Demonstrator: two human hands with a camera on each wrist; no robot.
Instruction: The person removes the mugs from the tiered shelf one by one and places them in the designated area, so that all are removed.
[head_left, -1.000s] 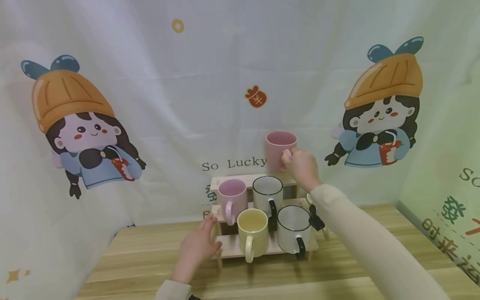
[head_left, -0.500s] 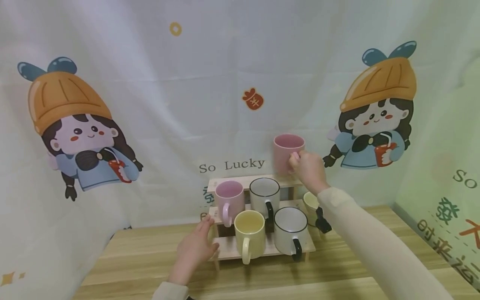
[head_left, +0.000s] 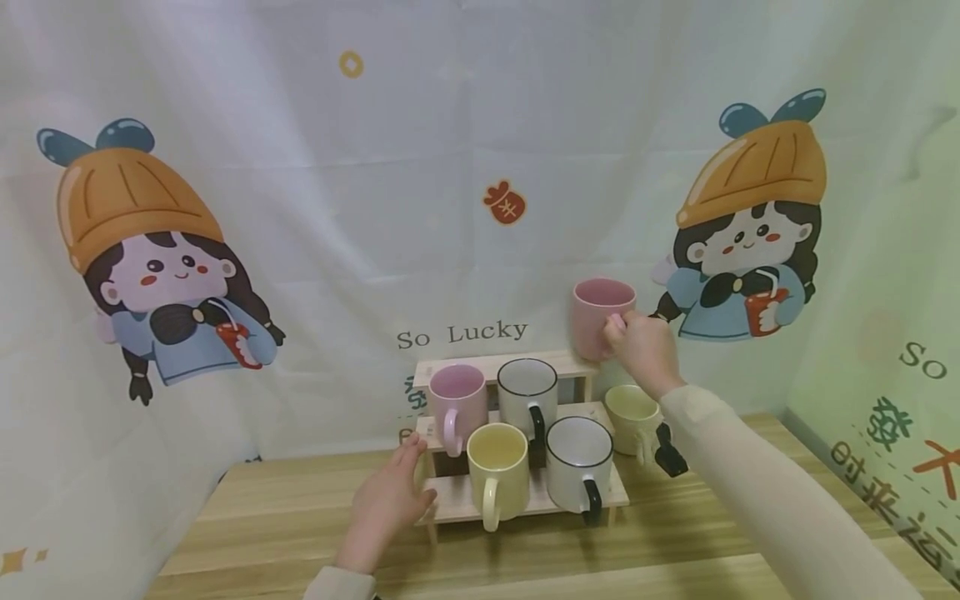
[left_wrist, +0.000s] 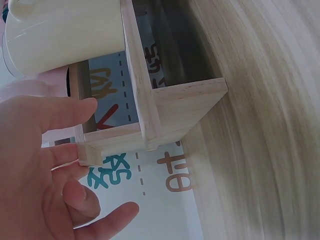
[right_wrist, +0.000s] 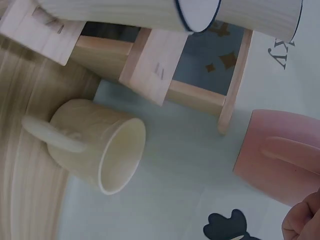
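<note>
My right hand [head_left: 648, 350] grips the handle of a pink mug [head_left: 588, 321], held upright just past the right end of the top shelf. In the right wrist view, the pink mug [right_wrist: 285, 155] is apart from the rack. My left hand [head_left: 390, 496] touches the left side of a three-tier wooden rack [head_left: 442, 500]. Its fingertips [left_wrist: 72, 155] meet one shelf's end in the left wrist view, thumb spread away. A lilac mug [head_left: 459, 396] and a black-rimmed white mug [head_left: 521, 392] stand on the middle shelf.
On the bottom shelf are a yellow mug [head_left: 498, 475] and another black-rimmed white mug [head_left: 577, 467]. A pale yellow mug [head_left: 630, 408] stands on the wooden table [head_left: 300, 500] right of the rack. A printed cloth backdrop [head_left: 337, 250] hangs close behind.
My right hand has moved the pink mug rightward, from above the top shelf to beyond its right end. The pale yellow mug shows more fully. My left hand stays at the rack.
</note>
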